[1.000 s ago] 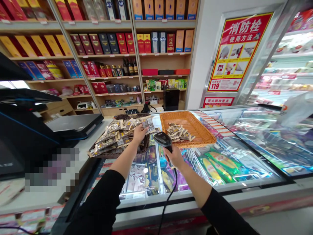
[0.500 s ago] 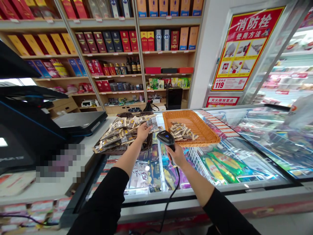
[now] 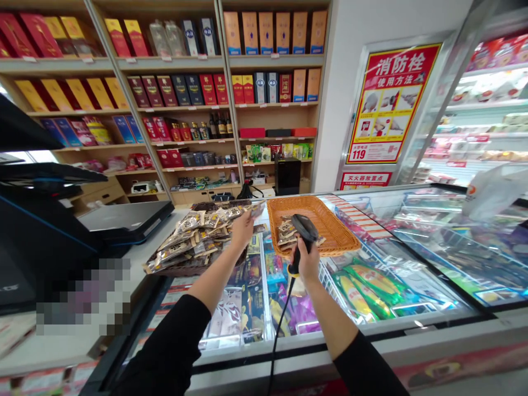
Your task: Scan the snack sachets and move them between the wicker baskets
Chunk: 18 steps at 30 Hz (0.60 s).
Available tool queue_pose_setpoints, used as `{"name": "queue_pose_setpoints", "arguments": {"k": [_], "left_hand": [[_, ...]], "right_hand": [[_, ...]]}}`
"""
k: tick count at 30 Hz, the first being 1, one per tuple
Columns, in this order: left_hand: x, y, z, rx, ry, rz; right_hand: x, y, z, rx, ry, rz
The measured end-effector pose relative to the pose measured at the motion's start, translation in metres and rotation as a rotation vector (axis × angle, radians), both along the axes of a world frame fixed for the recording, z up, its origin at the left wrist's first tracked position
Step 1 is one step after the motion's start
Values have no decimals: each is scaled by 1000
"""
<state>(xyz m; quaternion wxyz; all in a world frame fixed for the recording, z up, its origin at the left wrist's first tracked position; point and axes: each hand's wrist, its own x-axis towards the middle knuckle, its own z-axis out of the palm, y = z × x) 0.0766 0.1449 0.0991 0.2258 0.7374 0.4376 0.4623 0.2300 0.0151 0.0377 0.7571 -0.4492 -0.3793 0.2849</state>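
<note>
A black corded barcode scanner [image 3: 304, 231] is gripped in my right hand [image 3: 308, 262], its head over the near left part of the orange wicker basket [image 3: 336, 234]. Several small snack packets [image 3: 286, 234] lie in that basket, partly hidden by the scanner. My left hand [image 3: 242, 228] pinches one small packet [image 3: 258, 209] in the gap between the two baskets. Left of it a dark brown basket [image 3: 206, 269] is heaped with similar snack packets [image 3: 198, 234].
Both baskets stand on a glass-topped chest freezer [image 3: 264, 360] holding bagged goods. A black weighing scale [image 3: 124, 220] sits on the counter at left. Boxed bottles fill the shelves [image 3: 272, 60] behind. The scanner's cord [image 3: 282, 316] hangs down the freezer front.
My left hand has lifted the packet off the dark basket's right edge and tilted it. My right hand has swung the scanner right and turned it, over the orange basket. The view has shifted slightly.
</note>
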Motion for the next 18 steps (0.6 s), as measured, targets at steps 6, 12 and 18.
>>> {"name": "queue_pose_setpoints", "arguments": {"k": [6,12,18], "left_hand": [[81,-9,-4,21,631,-133],[99,-3,-17,-126,711,-130],[50,-6,4,14,538,-133]], "right_hand": [[22,13,-6,-22,106,-153],[24,13,-7,-76,34,-109],[6,3,2,-33,68,-131]]}}
